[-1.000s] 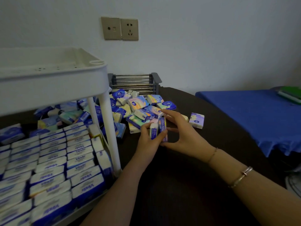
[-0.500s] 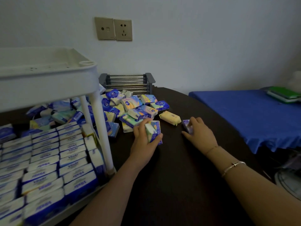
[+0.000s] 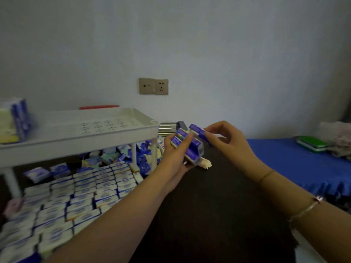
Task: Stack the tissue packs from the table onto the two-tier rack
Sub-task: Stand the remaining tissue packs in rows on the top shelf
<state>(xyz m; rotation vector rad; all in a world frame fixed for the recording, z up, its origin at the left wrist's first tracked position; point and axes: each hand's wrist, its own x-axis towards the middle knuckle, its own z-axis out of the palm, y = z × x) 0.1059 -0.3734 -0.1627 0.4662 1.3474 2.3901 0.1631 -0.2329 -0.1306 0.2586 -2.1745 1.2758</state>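
Observation:
My left hand (image 3: 175, 158) grips a bunch of blue tissue packs (image 3: 191, 149), lifted above the dark table (image 3: 218, 205). My right hand (image 3: 226, 143) pinches one more blue pack (image 3: 197, 130) against the top of that bunch. The white two-tier rack (image 3: 114, 141) stands to the left. Its lower tier (image 3: 76, 194) is filled with rows of packs. On its upper tier, a small stack of packs (image 3: 13, 126) stands at the far left. A pile of loose packs (image 3: 140, 154) lies behind the rack's legs, partly hidden by my left hand.
A yellow pack (image 3: 205, 164) lies on the table just under my hands. A metal wire rack (image 3: 171, 126) stands against the wall. A blue-covered surface (image 3: 294, 158) with a green item (image 3: 311, 143) lies to the right. Wall sockets (image 3: 153, 86) sit above.
My left hand lifted its packs off the table. My right hand picked up the pack at the right and brought it to the bunch. The camera tilted up.

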